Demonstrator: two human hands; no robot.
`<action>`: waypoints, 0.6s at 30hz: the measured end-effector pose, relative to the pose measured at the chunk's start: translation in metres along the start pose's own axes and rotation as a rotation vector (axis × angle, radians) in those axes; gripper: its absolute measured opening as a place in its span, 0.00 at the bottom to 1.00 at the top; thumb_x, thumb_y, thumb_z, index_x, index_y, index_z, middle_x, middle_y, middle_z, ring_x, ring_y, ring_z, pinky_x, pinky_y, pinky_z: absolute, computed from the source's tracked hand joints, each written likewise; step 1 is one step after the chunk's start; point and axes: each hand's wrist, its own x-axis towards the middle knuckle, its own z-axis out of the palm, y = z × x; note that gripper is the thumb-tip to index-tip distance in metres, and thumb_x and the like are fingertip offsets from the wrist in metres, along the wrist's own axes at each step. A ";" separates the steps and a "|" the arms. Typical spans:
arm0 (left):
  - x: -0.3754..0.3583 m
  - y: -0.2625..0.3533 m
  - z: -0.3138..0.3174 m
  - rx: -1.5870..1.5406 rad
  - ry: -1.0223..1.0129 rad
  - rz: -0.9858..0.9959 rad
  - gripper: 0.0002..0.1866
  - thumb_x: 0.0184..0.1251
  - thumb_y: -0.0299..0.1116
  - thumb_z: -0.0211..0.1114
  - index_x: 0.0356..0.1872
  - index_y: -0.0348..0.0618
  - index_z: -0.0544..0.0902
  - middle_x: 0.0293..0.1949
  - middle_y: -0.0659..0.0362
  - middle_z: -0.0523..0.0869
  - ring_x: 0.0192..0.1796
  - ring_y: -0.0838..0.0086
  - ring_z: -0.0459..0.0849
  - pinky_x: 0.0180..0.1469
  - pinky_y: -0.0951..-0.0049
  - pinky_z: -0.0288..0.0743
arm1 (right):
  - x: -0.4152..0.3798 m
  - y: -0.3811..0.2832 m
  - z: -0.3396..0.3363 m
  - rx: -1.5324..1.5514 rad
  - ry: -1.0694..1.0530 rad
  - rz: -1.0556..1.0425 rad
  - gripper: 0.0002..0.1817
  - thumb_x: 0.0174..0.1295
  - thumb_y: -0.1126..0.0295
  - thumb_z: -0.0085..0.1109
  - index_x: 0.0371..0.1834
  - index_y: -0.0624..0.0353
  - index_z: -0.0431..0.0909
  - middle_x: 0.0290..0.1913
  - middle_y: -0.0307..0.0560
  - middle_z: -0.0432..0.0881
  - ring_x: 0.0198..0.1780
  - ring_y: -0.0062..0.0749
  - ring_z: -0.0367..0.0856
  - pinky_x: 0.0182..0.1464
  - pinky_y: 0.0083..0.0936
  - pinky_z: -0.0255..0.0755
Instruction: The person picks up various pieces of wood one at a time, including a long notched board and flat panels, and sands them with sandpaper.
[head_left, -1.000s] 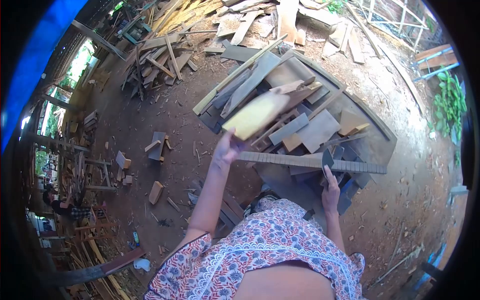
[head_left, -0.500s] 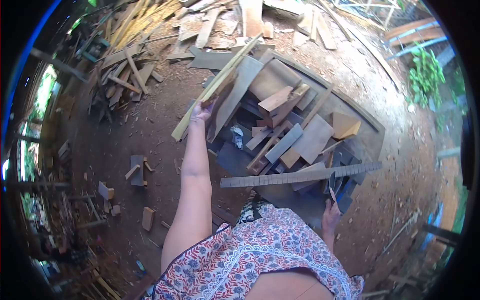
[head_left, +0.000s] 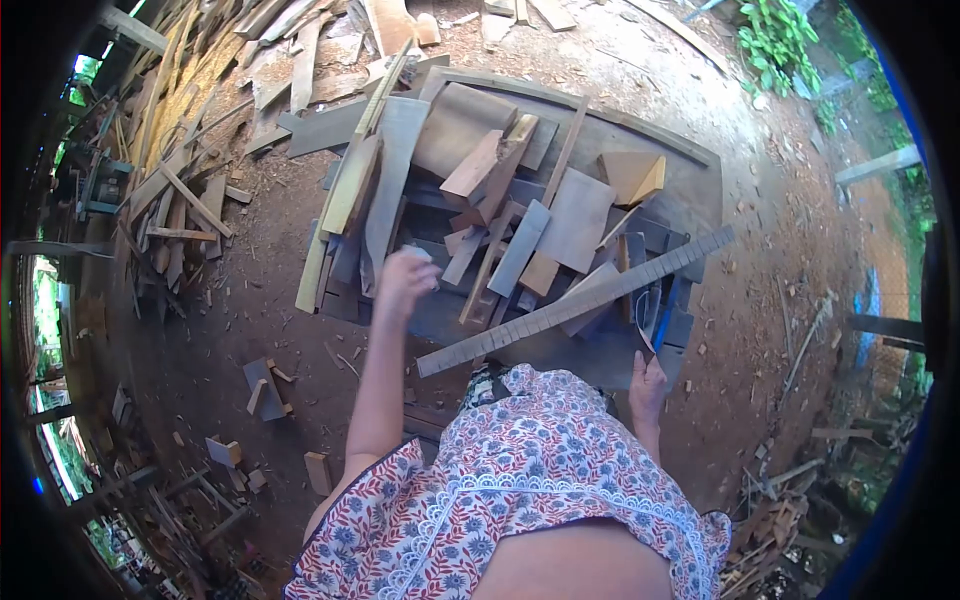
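My left hand (head_left: 407, 280) is over the table's near left part, fingers curled around a crumpled pale wad (head_left: 421, 254), mostly hidden behind the knuckles. Beside it stands a curved grey board (head_left: 392, 180), with a long yellowish wood strip (head_left: 312, 270) on its left. Low on the right, my right hand (head_left: 648, 385) grips a thin, flat, dark-edged piece (head_left: 646, 338) whose kind I cannot make out. A long wood strip with close crosswise cuts (head_left: 580, 305) lies slantwise over the near side of the pile, its right part just beyond that piece.
A low table (head_left: 690, 190) carries the wood offcuts, among them a square board (head_left: 577, 220) and a hollow wooden block (head_left: 632, 178). Scrap wood (head_left: 185, 215) is heaped on the left. Small blocks (head_left: 265, 390) lie on the dirt floor near my left side.
My left hand has let go of the yellowish strip and come to the crumpled wad. The strip now leans by the curved board. My right hand still holds the thin piece. The view has shifted.
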 end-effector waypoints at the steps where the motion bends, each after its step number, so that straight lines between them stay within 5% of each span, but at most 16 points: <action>1: -0.009 -0.018 0.025 0.121 -0.042 -0.095 0.19 0.73 0.40 0.52 0.56 0.37 0.70 0.47 0.50 0.82 0.45 0.62 0.86 0.42 0.67 0.83 | -0.005 0.005 0.002 -0.001 0.034 0.029 0.17 0.71 0.63 0.49 0.54 0.65 0.75 0.39 0.68 0.80 0.42 0.64 0.78 0.41 0.46 0.70; 4: -0.014 -0.060 0.084 0.619 -0.193 -0.102 0.21 0.71 0.43 0.58 0.55 0.36 0.74 0.46 0.52 0.83 0.44 0.64 0.85 0.41 0.70 0.79 | -0.020 0.032 0.007 -0.055 0.075 0.081 0.17 0.72 0.63 0.48 0.51 0.67 0.76 0.38 0.67 0.81 0.42 0.63 0.79 0.41 0.46 0.70; 6: -0.011 -0.079 0.101 0.881 -0.211 0.251 0.21 0.64 0.39 0.65 0.51 0.35 0.75 0.42 0.51 0.80 0.40 0.62 0.82 0.41 0.67 0.77 | -0.028 0.031 0.005 -0.036 0.107 0.089 0.18 0.72 0.62 0.48 0.50 0.67 0.76 0.38 0.67 0.81 0.42 0.63 0.79 0.41 0.46 0.70; 7: -0.012 -0.083 0.108 0.879 -0.221 0.248 0.21 0.64 0.39 0.65 0.51 0.35 0.75 0.42 0.51 0.80 0.40 0.62 0.82 0.41 0.67 0.77 | -0.031 0.031 0.002 -0.013 0.135 0.088 0.18 0.72 0.61 0.48 0.49 0.68 0.77 0.38 0.67 0.81 0.42 0.63 0.79 0.41 0.46 0.70; 9: -0.011 -0.084 0.120 1.332 0.033 0.570 0.22 0.60 0.37 0.67 0.52 0.38 0.73 0.48 0.48 0.75 0.51 0.56 0.77 0.49 0.58 0.74 | -0.038 0.031 -0.004 -0.045 0.088 0.159 0.18 0.72 0.61 0.48 0.52 0.66 0.76 0.41 0.66 0.81 0.44 0.62 0.79 0.43 0.46 0.71; 16: 0.002 -0.094 0.134 1.599 0.127 0.499 0.21 0.52 0.31 0.71 0.46 0.40 0.72 0.47 0.49 0.72 0.54 0.54 0.72 0.48 0.53 0.71 | -0.052 0.043 -0.002 -0.042 0.062 0.234 0.18 0.72 0.62 0.48 0.53 0.65 0.76 0.42 0.64 0.83 0.44 0.60 0.80 0.44 0.44 0.72; 18: 0.002 -0.099 0.136 1.608 0.213 0.594 0.20 0.54 0.34 0.71 0.43 0.41 0.72 0.45 0.49 0.77 0.48 0.55 0.78 0.46 0.55 0.74 | -0.046 0.051 -0.004 -0.088 -0.002 0.263 0.17 0.71 0.64 0.48 0.55 0.65 0.75 0.43 0.63 0.82 0.44 0.59 0.81 0.44 0.44 0.71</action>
